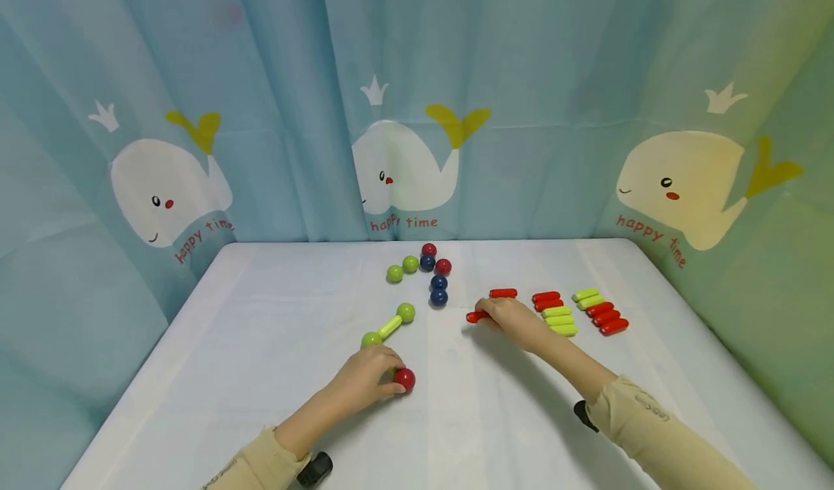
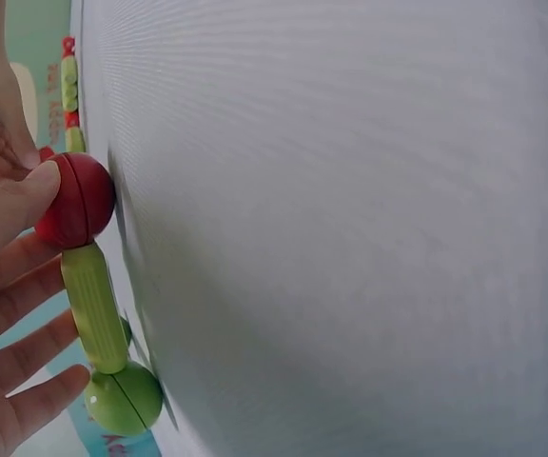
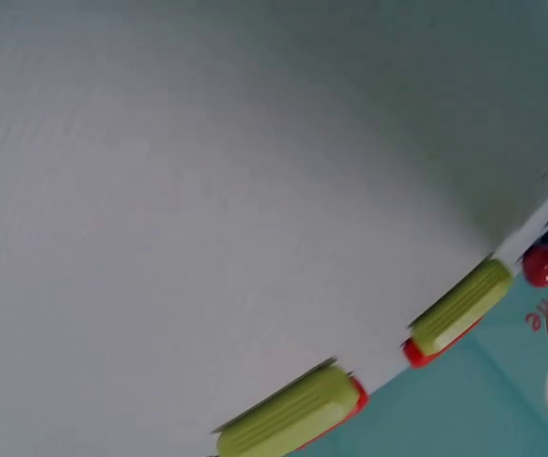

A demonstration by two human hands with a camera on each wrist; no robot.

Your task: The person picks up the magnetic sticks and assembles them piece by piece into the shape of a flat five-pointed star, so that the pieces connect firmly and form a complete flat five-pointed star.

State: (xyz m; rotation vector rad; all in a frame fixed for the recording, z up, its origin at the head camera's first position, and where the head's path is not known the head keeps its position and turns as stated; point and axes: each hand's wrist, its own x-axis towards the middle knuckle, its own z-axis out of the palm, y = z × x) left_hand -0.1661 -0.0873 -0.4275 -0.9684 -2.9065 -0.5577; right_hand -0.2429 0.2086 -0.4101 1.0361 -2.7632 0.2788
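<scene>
My left hand (image 1: 366, 380) pinches a red ball (image 1: 405, 380) between thumb and fingers, just above the white tabletop. In the left wrist view, a ridged green rod (image 2: 95, 309) joins that ball to a green ball (image 2: 125, 400). Another green rod (image 1: 390, 327) runs on to a second green ball (image 1: 406, 312). My right hand (image 1: 516, 323) pinches a short red rod (image 1: 477, 317), whose end sticks out to the left of the fingertips. Only a few fingers of this hand show at the edge of the right wrist view.
Loose green balls (image 1: 394, 273), blue balls (image 1: 439, 298) and red balls (image 1: 443, 266) lie near the back middle. A lone red rod (image 1: 503, 293) lies just behind the right hand. Rows of green rods (image 1: 560, 320) and red rods (image 1: 607, 318) lie at right. A curtain (image 1: 547, 56) hangs behind the table.
</scene>
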